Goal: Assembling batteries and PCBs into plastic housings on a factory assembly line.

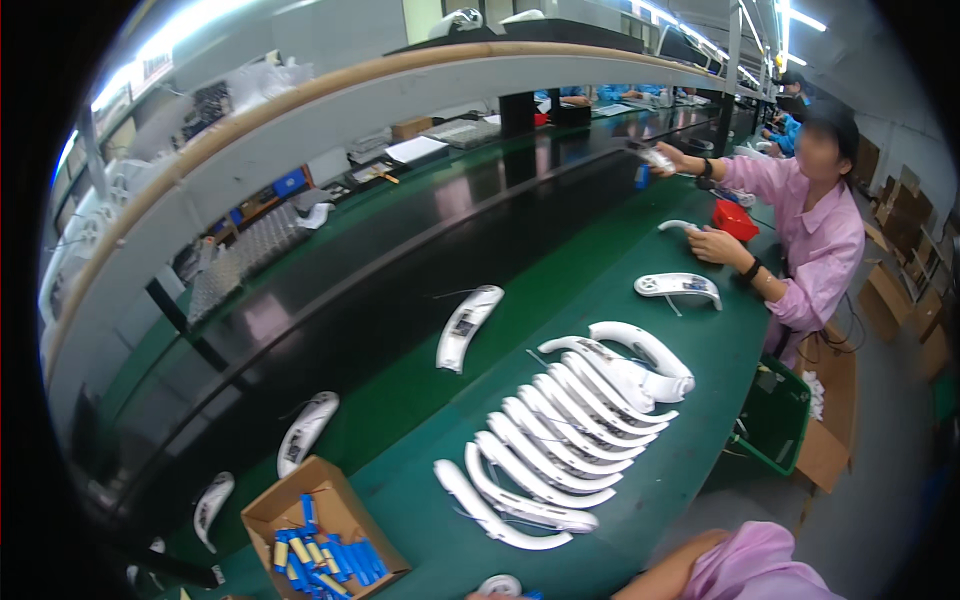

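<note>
At the lower edge, a sliver of my left hand [488, 596] shows beside the round end of a white plastic housing [500, 584]. A bit of blue shows just right of it; most of the hand and its grip is cut off. My right forearm, in a pink sleeve [750, 565], comes in at the lower right, its hand out of view. Ahead lies a row of curved white housings [560, 430], several with dark inner parts and thin wires. To the left, a cardboard box [375, 520] holds blue battery cells [362, 562], some with pale yellow wrapping.
Curved white housings [468, 330] are spread along the dark conveyor's near side. A co-worker in pink [820, 220] handles parts at the far right, near a red bin [735, 220]. A green crate [775, 415] sits beside the table edge. A long shelf [400, 85] spans overhead.
</note>
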`<state>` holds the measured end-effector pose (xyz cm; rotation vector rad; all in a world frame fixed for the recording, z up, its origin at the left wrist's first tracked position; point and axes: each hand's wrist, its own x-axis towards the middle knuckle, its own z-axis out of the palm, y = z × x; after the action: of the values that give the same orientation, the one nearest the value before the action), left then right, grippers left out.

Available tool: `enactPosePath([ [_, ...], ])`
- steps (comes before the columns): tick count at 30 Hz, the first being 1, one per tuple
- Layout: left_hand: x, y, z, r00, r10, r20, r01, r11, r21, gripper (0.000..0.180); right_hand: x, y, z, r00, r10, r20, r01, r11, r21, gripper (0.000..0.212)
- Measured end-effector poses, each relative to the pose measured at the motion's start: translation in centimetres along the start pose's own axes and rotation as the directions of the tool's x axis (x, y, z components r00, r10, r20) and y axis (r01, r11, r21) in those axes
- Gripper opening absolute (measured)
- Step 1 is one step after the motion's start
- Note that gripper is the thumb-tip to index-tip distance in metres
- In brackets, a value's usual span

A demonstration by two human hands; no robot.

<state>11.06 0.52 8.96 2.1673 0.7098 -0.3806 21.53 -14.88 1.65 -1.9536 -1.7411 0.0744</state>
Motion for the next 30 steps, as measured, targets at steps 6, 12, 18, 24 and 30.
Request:
enactPosePath([
  [6, -3.2, -2.7, -4.1, 0.714, 0.286, -0.638, -0.377, 0.926, -0.006, 0.047, 3.3, 6.9, -7.2, 0.999, 0.043, -0.017, -0.039, 0.986, 0.164, 0.055],
  [12, -3.1, -4.6, -3.7, 0.818, 0.358, -0.450, -0.392, 0.920, 0.020, 0.027, 18.1, 18.4, -8.1, 0.946, 0.266, -0.183, -0.304, 0.926, -0.225, 0.052],
  [18, -3.8, -7.1, -2.5, 0.818, 0.317, -0.480, -0.311, 0.946, 0.093, 0.033, 25.3, 34.3, -5.9, 0.908, 0.306, -0.285, -0.404, 0.819, -0.409, 0.026],
  [24, -5.2, -10.3, -2.5, 0.850, 0.198, -0.488, -0.223, 0.975, 0.007, 0.037, 15.4, 44.1, -9.1, 0.873, 0.489, 0.002, -0.264, 0.476, -0.839, 0.023],
  [30, -2.6, -6.9, -2.4, 0.871, 0.292, -0.395, -0.290, 0.955, 0.067, 0.035, 11.7, 32.6, -14.2, 0.942, 0.254, -0.219, -0.326, 0.542, -0.774, 0.030],
])
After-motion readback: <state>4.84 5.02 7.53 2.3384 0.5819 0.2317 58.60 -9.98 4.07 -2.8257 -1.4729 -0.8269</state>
